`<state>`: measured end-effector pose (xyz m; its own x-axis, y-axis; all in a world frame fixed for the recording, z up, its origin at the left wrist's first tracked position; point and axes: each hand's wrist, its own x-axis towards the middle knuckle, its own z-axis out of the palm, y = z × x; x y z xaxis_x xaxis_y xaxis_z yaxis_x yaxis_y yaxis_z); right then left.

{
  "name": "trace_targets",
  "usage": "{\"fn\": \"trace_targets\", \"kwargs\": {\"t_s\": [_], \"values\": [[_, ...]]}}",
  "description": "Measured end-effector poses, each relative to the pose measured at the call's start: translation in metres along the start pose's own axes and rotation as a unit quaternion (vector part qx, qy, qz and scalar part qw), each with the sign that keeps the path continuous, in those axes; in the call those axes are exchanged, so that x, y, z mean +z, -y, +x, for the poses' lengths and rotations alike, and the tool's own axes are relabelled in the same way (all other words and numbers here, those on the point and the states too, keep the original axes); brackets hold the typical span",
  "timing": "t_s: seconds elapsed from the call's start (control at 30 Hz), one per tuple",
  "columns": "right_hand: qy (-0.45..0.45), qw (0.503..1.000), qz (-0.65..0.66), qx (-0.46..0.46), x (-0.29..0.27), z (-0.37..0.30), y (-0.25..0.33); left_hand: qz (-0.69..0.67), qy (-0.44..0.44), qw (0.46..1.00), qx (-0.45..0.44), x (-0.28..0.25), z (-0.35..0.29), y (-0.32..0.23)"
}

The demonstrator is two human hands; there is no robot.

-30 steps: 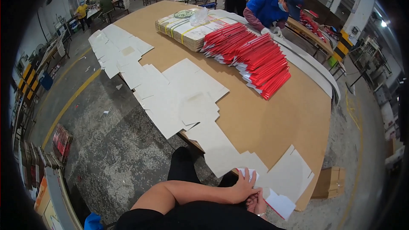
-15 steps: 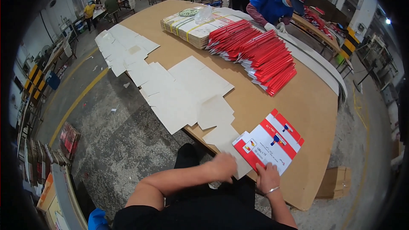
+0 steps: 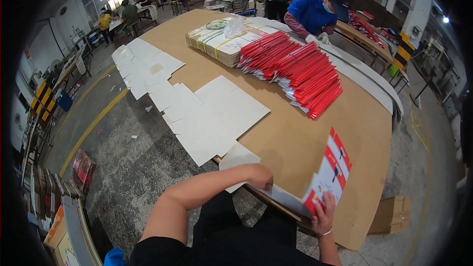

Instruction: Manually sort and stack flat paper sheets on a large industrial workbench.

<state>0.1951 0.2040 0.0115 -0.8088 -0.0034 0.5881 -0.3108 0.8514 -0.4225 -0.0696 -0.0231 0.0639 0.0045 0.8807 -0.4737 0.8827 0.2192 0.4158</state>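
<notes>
A red and white printed carton blank [image 3: 340, 167] stands tilted up near the table's front right edge. My right hand [image 3: 322, 214] grips its lower end, fingers on the printed face and thumb out of sight. A blurred white strip of board [image 3: 286, 199] runs along the table edge from this blank toward my left hand [image 3: 260, 175]. That hand is curled closed over the edge, its fingertips hidden. Beside it lies a plain white piece of cardboard [image 3: 240, 156], partly covered by my left forearm. More flat white cardboard blanks [image 3: 217, 113] overlap along the table's left side.
The brown table [image 3: 290, 138] carries a fanned row of red folded cartons [image 3: 295, 69] and a strapped cardboard stack [image 3: 221, 44]. Across it, a person in blue [image 3: 313, 12] works with gloved hands. A brown box [image 3: 391, 214] stands on the floor at right.
The printed blank has gone from lying flat to tilted up in my right hand. My left hand has curled down at the table edge. The white piece beneath has shifted left.
</notes>
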Motion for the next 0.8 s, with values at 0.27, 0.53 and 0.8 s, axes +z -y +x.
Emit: {"fn": "trace_targets", "kwargs": {"t_s": [0.27, 0.53, 0.8], "values": [[0.232, 0.955, -0.177, 0.062, 0.012, 0.022, 0.008, -0.006, -0.217, 0.973, -0.08, 0.017, 0.048, 0.032], [0.181, 0.976, -0.094, 0.081, 0.014, 0.037, -0.008, 0.17, -0.251, 0.953, 0.03, 0.056, -0.055, 0.048], [0.224, 0.969, -0.057, 0.088, 0.009, 0.022, -0.005, -0.217, -0.664, 0.694, -0.174, 0.034, -0.012, 0.007]]}}
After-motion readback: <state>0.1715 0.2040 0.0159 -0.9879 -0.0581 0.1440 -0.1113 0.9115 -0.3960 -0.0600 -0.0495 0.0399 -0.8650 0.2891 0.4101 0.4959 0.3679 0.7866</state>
